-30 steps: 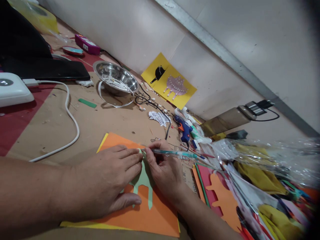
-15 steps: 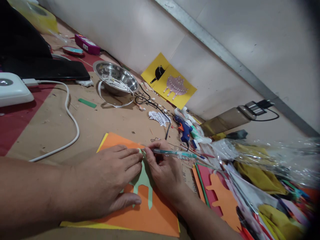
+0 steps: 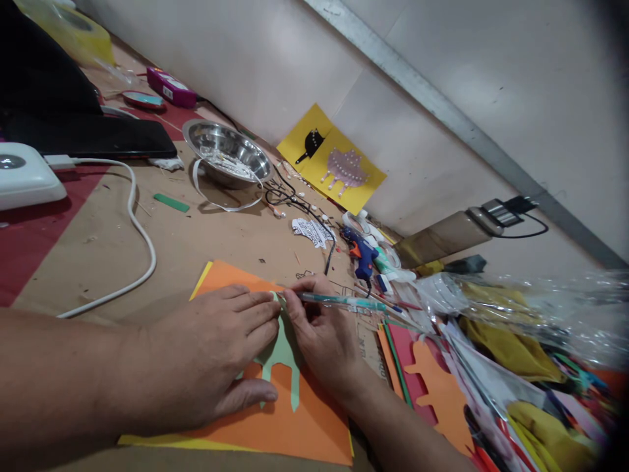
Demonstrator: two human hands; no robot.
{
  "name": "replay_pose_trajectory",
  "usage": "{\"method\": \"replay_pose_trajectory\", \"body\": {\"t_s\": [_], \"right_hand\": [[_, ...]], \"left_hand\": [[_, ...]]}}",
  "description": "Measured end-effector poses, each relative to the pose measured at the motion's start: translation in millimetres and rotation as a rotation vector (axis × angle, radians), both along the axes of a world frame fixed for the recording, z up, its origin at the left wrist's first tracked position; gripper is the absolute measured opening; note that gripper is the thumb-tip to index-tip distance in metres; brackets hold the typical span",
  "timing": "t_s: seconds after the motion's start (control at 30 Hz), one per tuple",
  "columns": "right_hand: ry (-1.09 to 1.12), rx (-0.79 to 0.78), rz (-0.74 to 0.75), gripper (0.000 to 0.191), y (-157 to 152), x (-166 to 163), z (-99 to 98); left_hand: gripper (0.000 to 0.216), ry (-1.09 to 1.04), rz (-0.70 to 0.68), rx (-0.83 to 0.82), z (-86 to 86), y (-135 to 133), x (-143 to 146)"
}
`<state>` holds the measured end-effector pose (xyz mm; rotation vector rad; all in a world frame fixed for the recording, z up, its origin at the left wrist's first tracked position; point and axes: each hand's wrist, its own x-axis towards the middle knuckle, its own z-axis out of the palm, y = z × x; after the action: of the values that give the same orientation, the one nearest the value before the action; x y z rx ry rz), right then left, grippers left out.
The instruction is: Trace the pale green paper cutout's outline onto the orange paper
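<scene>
My left hand (image 3: 216, 357) lies flat over a light green paper cutout (image 3: 281, 351), its fingers stretched out and pressing on it. Under the cutout is an orange sheet of paper (image 3: 314, 432), with the edge of a yellow sheet (image 3: 196, 442) showing beneath. My right hand (image 3: 327, 334) pinches a clear pen with teal ink (image 3: 348, 301), whose tip points left at the cutout's upper edge, close to my left fingertips. Much of the cutout is hidden under my left hand; its narrow drip-like legs show below.
Behind the paper stands a metal bowl (image 3: 246, 154) with a white strip hanging over its rim. A blue glue gun (image 3: 363, 255), a bottle (image 3: 437, 236) and a yellow card with decorated cutouts (image 3: 314, 160) line the wall. Orange cutout scraps (image 3: 437, 393) and plastic bags lie right; a white cable (image 3: 147, 242) runs left.
</scene>
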<state>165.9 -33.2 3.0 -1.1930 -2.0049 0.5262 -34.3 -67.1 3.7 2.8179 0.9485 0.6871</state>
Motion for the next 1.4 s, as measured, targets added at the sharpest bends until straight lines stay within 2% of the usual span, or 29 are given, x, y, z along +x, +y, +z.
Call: {"method": "replay_pose_trajectory", "body": {"t_s": [0.7, 1.4], "right_hand": [[0.014, -0.026, 0.001, 0.012, -0.7, -0.9, 0.9], [0.007, -0.094, -0.003, 0.01, 0.0, -0.2, -0.6]], "left_hand": [[0.047, -0.013, -0.005, 0.02, -0.5, 2.6, 0.1], [0.046, 0.003, -0.008, -0.03, 0.1, 1.2, 0.4]]}}
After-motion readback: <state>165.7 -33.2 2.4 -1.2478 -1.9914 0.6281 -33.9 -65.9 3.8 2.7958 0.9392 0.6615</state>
